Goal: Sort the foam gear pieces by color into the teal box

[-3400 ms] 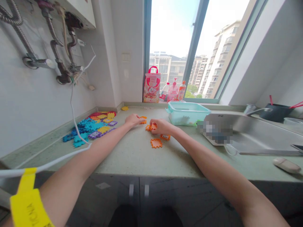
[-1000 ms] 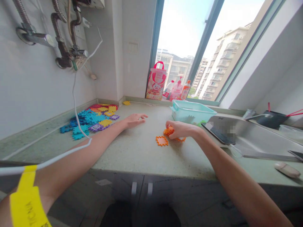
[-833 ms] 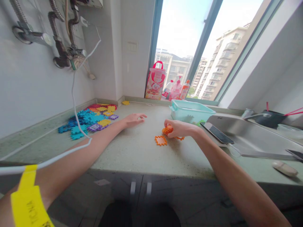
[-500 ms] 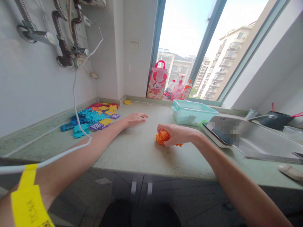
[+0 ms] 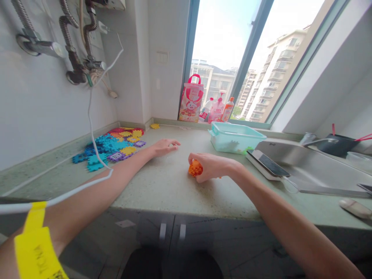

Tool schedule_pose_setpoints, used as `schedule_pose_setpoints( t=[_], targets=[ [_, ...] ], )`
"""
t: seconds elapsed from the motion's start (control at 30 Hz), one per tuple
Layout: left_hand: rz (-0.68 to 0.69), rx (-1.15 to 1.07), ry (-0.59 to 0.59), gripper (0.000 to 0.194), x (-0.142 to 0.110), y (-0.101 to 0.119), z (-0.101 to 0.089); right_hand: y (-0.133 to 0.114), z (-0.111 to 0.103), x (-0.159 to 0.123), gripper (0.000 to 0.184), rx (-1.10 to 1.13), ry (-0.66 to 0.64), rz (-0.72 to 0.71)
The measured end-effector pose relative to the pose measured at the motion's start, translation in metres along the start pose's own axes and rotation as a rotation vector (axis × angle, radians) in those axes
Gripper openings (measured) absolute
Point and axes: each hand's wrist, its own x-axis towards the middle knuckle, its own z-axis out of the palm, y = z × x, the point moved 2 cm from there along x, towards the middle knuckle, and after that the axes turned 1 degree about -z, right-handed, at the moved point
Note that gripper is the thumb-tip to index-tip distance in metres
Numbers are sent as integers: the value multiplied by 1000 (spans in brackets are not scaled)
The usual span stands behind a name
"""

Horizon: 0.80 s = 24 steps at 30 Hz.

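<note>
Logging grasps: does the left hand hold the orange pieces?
No, the right hand grips the orange pieces; the left hand lies apart.

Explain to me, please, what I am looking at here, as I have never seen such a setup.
No machine is at work: a person wears one camera on the head, which looks forward and down. The bare right hand grips orange toothed pieces; the bare left hand is nearby, holding nothing that shows. On the counter, a multicoloured pile of similar pieces lies to the left, a teal tub stands toward the window, and a sink is at the right.
</note>
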Motion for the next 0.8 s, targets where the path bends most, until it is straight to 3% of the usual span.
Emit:
schedule_pose_setpoints(
  t=[0.1, 0.2, 0.43, 0.53, 0.63, 0.8],
  targets=[
    [5, -14, 3, 62, 1, -3, 1, 2, -2, -1, 46, 4, 52, -9],
    [2, -36, 17, 60, 2, -5, 1, 13, -23, -4, 45, 43, 134, 31],
    [-25, -16, 26, 54, -1, 1, -1, 74, -138, 0, 50, -7, 254, 398],
    [-33, -17, 32, 52, -2, 3, -2, 102, -171, 3, 51, -31, 359, 476],
    [-35, -20, 26, 51, -2, 3, 0, 132, -181, 7, 54, 17, 462, 502],
    [-29, 7, 37, 47, 1, 2, 3, 180, -172, 16, 60, -11, 572, 515]
  ],
)
